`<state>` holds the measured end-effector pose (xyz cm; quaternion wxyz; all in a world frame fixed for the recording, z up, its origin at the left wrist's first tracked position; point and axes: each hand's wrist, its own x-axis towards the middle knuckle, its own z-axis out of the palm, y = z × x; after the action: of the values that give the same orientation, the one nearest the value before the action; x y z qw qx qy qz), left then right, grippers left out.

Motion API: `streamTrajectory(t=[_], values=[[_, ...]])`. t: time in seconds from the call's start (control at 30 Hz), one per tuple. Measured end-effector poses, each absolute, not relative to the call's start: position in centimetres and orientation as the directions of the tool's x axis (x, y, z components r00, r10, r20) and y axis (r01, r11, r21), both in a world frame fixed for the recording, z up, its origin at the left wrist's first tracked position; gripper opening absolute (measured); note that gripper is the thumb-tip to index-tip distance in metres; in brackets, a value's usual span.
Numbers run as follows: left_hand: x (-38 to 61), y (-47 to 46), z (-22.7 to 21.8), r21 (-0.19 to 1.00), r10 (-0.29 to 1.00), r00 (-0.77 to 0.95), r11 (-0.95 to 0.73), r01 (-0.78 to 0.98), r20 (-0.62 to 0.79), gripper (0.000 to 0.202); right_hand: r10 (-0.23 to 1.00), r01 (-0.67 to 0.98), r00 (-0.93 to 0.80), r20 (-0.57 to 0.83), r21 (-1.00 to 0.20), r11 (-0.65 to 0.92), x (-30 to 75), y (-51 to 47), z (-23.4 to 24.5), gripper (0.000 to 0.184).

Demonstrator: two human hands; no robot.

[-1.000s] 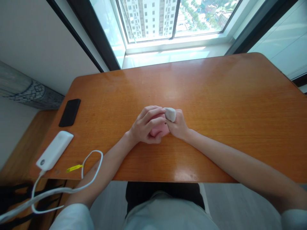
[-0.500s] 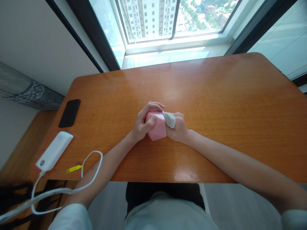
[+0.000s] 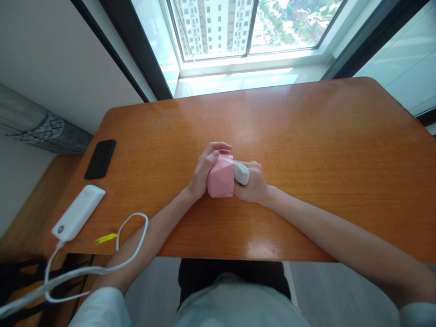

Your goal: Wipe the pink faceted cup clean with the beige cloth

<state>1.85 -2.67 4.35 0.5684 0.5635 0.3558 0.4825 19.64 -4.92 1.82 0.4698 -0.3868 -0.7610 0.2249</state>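
A pink faceted object [image 3: 220,176], block-like with angled faces, is between my two hands over the middle of the table. My left hand [image 3: 203,170] is wrapped round its left and far sides, with the thumb along its upper left edge. My right hand [image 3: 252,181] is closed around a small rounded pale grey piece [image 3: 241,173], whose end shows above the fingers. This piece sits right beside the pink object's right side; whether the two are joined cannot be seen. My right fingertips are hidden behind the pink object.
On the left of the brown wooden table [image 3: 306,131] lie a black phone [image 3: 100,159] and a white power bank [image 3: 79,212]. A white cable [image 3: 136,247] with a yellow tag [image 3: 106,238] runs over my left forearm. A window [image 3: 252,32] is beyond the far edge.
The pink object has turned in my left hand and shows different faces. My left thumb has shifted from its front face up to the upper edge. My right hand has barely moved.
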Motion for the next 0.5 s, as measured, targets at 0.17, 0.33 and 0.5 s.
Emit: streamTrajectory(t=[0.17,0.33,0.5], values=[[1.4,-2.4,2.8,0.909,0.877,0.239,-0.402,-0.106,0.416,0.054,0.816,0.307,-0.252,0.52,-0.757,0.577,19.8,-4.8,2.8,0.032],[0.2,-1.7,1.8,0.707,0.675,0.37,-0.704,0.065,0.638,0.064,0.861,0.241,-0.218,0.459,-0.83,0.503,19.9,-4.5,3.2,0.036],[-0.1,-0.9,1.4,0.489,0.45,0.484,-0.871,0.053,0.75,0.088,0.943,0.105,-0.154,0.294,-0.944,0.312,20.0,-4.3,3.5,0.038]])
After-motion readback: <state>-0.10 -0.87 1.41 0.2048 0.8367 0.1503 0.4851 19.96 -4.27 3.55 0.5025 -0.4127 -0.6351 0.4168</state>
